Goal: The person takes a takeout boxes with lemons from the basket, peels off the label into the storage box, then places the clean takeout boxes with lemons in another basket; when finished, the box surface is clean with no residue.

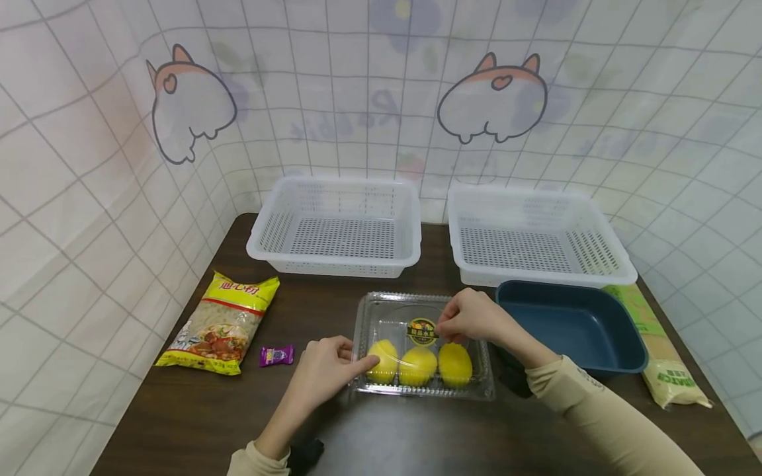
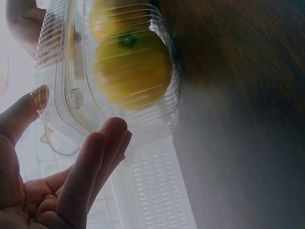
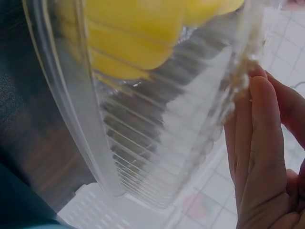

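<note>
A clear plastic box (image 1: 381,317) with a closed lid lies on the dark table, holding a row of three yellow lemon-like fruits (image 1: 418,367). On its lid is a round black-and-gold sticker (image 1: 422,332). My left hand (image 1: 330,370) grips the box's left edge; the left wrist view has the thumb (image 2: 42,98) on the lid and the fingers (image 2: 86,167) against the side. With thumb and fingertips together, my right hand (image 1: 473,317) pinches at the sticker's right edge. In the right wrist view its fingertips (image 3: 259,83) meet the lid, the sticker itself not being visible.
Two white baskets (image 1: 339,264) (image 1: 548,276) stand along the back. A dark blue bin (image 1: 571,324) sits right of the box, partly over a green-and-beige packet (image 1: 669,377). Leftward lie a yellow pasta bag (image 1: 220,324) and a small purple wrapped candy (image 1: 276,356).
</note>
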A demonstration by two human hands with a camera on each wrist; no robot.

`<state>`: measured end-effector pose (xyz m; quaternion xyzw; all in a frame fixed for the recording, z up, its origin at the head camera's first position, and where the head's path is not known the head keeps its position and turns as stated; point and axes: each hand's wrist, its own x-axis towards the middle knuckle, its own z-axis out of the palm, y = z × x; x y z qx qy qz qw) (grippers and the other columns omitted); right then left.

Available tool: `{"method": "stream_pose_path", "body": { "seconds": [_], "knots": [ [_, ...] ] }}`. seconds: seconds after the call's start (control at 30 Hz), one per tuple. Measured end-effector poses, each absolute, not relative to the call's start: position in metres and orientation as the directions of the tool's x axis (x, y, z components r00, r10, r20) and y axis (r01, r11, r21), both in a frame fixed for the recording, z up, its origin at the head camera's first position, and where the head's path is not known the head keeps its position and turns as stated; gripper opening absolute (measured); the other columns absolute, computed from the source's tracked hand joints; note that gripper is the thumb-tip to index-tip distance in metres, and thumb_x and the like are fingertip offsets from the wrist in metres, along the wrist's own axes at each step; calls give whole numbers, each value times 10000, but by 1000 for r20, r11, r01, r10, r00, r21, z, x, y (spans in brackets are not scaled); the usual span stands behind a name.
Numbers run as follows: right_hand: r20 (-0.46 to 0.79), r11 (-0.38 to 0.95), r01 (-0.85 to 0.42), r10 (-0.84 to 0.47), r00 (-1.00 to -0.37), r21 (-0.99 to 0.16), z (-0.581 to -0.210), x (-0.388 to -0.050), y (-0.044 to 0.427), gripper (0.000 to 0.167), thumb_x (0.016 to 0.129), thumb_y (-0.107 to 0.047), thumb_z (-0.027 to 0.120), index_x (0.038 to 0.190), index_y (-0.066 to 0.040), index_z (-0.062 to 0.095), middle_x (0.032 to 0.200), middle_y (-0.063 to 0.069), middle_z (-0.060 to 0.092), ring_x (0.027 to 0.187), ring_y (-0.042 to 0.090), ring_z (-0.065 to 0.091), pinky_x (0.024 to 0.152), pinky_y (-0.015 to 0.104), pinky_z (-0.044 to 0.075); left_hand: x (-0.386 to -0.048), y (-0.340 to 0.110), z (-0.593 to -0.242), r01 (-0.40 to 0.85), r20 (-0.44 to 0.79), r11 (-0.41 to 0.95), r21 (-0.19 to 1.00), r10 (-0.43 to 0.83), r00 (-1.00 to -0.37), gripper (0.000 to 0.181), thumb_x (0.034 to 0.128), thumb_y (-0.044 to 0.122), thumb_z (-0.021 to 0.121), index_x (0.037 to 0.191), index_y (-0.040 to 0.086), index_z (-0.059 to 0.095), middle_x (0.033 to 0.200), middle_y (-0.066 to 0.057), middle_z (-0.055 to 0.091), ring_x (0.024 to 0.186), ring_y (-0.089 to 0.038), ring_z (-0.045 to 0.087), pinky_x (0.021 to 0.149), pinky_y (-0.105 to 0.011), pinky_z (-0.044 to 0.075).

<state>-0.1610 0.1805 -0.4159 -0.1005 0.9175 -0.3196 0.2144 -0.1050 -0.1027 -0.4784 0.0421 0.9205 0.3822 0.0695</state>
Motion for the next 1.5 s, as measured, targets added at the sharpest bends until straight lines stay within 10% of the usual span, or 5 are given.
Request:
{"method": "stream_pose_path", "body": {
  "seconds": [1.5],
  "knots": [
    [-352, 772, 39, -244, -904, -635, -426, -165, 162, 147, 874, -182, 728, 754, -105, 765, 687, 43, 740, 687, 243, 726, 604, 311, 579, -102, -103, -477, 39, -82, 713, 700, 133, -988, 603, 766, 583, 774, 994, 26, 741, 904, -92, 785, 809, -183, 743, 690, -332, 605]
  ]
}}
